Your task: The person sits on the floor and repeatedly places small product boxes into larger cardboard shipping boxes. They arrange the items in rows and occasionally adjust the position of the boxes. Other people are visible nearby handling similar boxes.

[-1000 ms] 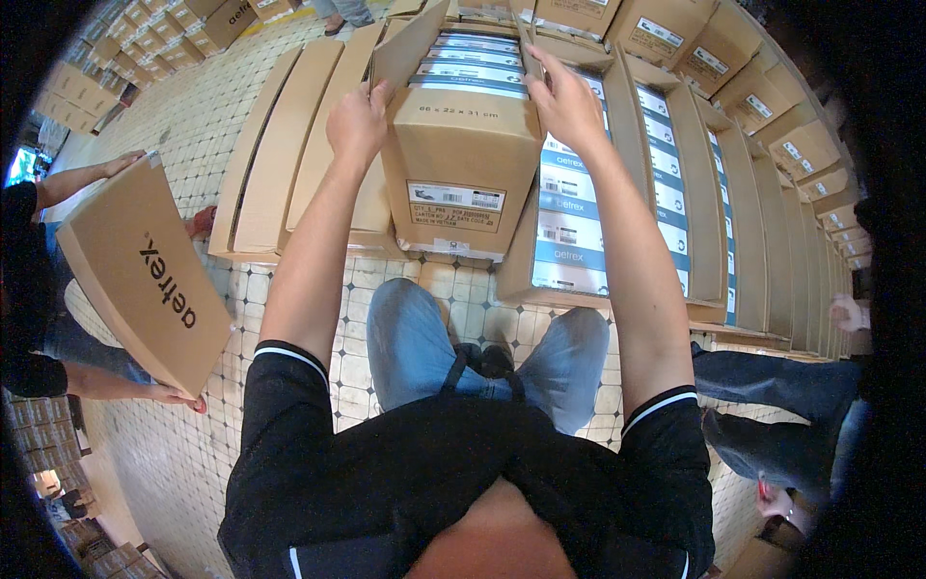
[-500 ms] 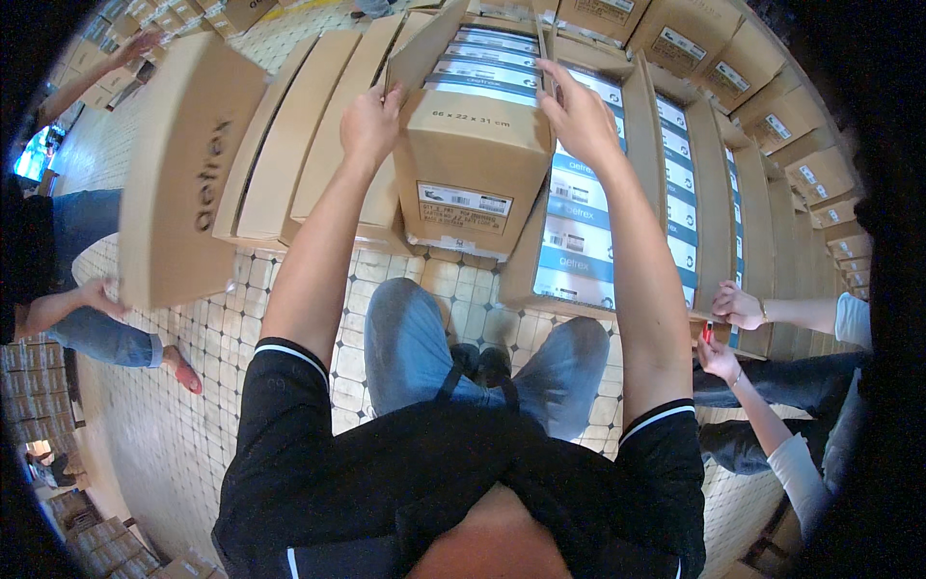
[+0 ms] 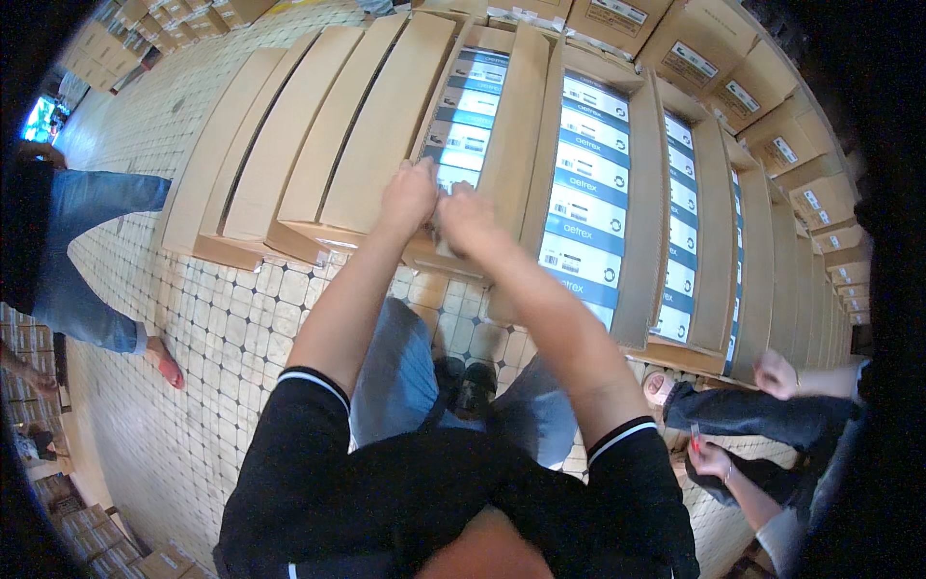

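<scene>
My left hand point(image 3: 410, 196) and my right hand point(image 3: 467, 220) are close together at the near end of an open brown cardboard carton point(image 3: 442, 261). The fingers of both are curled in over its near-end flap, and the right hand is a little blurred. White and blue boxes point(image 3: 468, 101) stand in a row inside this carton, partly hidden by my hands. Its long right flap point(image 3: 514, 140) stands folded out, beside a second open carton of similar boxes point(image 3: 586, 183).
Closed cartons point(image 3: 323, 125) stand tightly side by side on my left. More open cartons point(image 3: 680, 232) run off to the right, with stacked cartons point(image 3: 694, 63) behind. At the right, a co-worker's hand point(image 3: 712, 460) holds a small red tool. Another person's legs point(image 3: 96, 251) are at the left.
My hands have moved from the far part of the carton to its near end and come together. The carton that the co-worker at the left held is out of their hands.
</scene>
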`<action>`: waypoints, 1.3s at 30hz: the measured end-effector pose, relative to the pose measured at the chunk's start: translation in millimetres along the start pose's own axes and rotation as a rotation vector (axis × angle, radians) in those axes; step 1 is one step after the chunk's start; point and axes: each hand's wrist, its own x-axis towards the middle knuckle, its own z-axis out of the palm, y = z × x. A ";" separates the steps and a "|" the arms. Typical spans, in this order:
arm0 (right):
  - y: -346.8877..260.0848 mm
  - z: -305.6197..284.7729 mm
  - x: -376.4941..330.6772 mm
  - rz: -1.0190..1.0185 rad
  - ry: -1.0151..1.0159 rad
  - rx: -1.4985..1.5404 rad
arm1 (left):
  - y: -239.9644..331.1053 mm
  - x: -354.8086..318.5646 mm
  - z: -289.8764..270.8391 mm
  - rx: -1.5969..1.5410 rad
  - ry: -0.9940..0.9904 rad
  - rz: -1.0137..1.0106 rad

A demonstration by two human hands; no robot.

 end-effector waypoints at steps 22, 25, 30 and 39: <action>-9.7 46.1 15.5 0.487 -0.067 0.384 | -34.4 4.4 -28.8 0.035 -0.052 0.110; -15.0 29.1 11.4 0.460 -0.052 0.254 | -40.9 6.1 -35.1 -0.020 -0.022 0.148; -36.9 -8.8 -46.7 0.241 0.370 0.078 | -55.7 5.2 -46.5 -0.059 -0.080 0.170; -118.3 -9.1 -135.1 0.372 0.129 0.270 | -68.9 5.7 -49.8 -0.260 -0.096 0.106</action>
